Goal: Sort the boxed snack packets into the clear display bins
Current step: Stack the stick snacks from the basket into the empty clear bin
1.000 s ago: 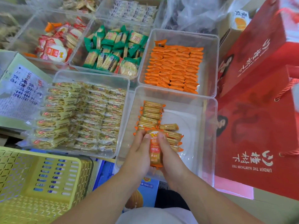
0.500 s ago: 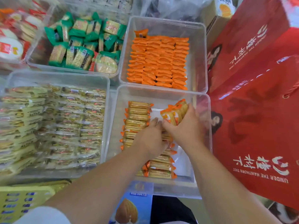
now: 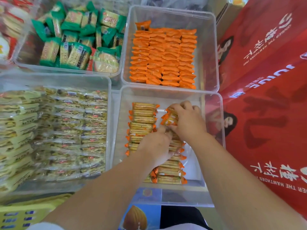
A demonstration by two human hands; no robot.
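Observation:
Both hands are inside the near clear bin point(image 3: 214, 103). My right hand point(image 3: 187, 121) grips a small bunch of orange-ended cracker packets point(image 3: 170, 117), held low near the bin's far middle. My left hand point(image 3: 157, 145) lies over the second column of packets, fingers bent down onto them; whether it grips any is hidden. A left column of cracker packets point(image 3: 142, 120) lies stacked flat in the bin. More packets of the second column point(image 3: 167, 175) show below my left hand.
Behind stands a bin of orange packets point(image 3: 163, 58). A bin of green packets point(image 3: 78, 40) is at the far left, and a bin of yellow packets point(image 3: 54, 130) at the left. Red gift bags point(image 3: 265, 80) crowd the right. A yellow basket point(image 3: 21, 216) sits near left.
Both hands moved from the bin's near end further in. My right hand took up a bunch of packets and has lowered it toward the bin floor; my left hand settled on the second column.

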